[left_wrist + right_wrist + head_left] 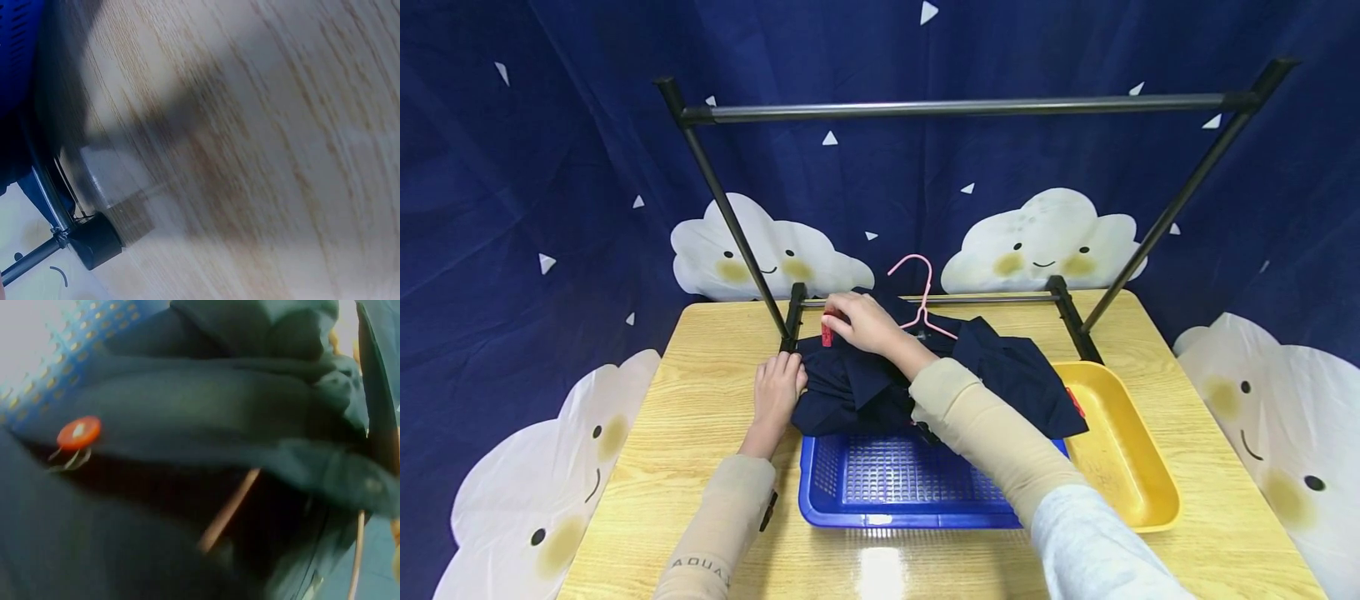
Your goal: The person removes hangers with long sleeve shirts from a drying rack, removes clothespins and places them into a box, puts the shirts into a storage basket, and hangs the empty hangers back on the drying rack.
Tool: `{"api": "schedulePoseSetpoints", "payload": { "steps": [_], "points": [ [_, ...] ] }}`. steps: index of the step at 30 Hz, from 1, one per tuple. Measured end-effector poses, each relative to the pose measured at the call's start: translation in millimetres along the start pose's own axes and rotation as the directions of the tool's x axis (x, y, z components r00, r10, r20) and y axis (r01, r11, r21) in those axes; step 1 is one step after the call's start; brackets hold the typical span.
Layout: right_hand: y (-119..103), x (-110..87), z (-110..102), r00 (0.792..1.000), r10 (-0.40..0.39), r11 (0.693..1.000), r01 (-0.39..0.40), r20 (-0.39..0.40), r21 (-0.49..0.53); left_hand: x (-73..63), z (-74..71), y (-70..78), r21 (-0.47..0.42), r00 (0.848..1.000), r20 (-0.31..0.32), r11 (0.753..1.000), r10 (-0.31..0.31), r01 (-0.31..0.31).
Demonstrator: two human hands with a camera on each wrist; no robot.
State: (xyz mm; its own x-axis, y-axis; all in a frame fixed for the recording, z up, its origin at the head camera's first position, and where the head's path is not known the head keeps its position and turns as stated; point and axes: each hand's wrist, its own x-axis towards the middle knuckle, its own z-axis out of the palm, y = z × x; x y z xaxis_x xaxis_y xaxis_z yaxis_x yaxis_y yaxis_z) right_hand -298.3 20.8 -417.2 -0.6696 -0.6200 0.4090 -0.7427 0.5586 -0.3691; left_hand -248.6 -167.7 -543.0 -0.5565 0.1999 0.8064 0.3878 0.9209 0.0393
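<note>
Left hand [778, 385] gripping left edge of navy shirt [872, 392] | right hand [863, 323] pinching red clip [827, 335] | wooden tabletop [715, 367] stretching leftward

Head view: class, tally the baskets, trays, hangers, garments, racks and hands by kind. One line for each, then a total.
Blue basket: 1
Yellow tray: 1
Pink hanger: 1
Dark garment: 1
Rack: 1
Hands, left hand and right hand: 2
Total: 7
</note>
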Motion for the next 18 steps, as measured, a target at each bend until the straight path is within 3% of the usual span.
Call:
{"api": "schedulePoseSetpoints", "payload": {
  "steps": [7, 18],
  "points": [
    [2, -9.8, -14, 1.000, -0.024, 0.995, 0.022, -0.017, -0.098, 0.6, -1.4, 0.3, 0.008, 1.000, 0.011, 1.000, -0.004, 0.004],
    [-7, -27.0, -35, 0.985, -0.139, 0.966, 0.112, -0.102, -0.232, -0.2, -0.3, 0.1, 0.012, 1.000, -0.006, 1.000, 0.007, -0.007]
  ]
}}
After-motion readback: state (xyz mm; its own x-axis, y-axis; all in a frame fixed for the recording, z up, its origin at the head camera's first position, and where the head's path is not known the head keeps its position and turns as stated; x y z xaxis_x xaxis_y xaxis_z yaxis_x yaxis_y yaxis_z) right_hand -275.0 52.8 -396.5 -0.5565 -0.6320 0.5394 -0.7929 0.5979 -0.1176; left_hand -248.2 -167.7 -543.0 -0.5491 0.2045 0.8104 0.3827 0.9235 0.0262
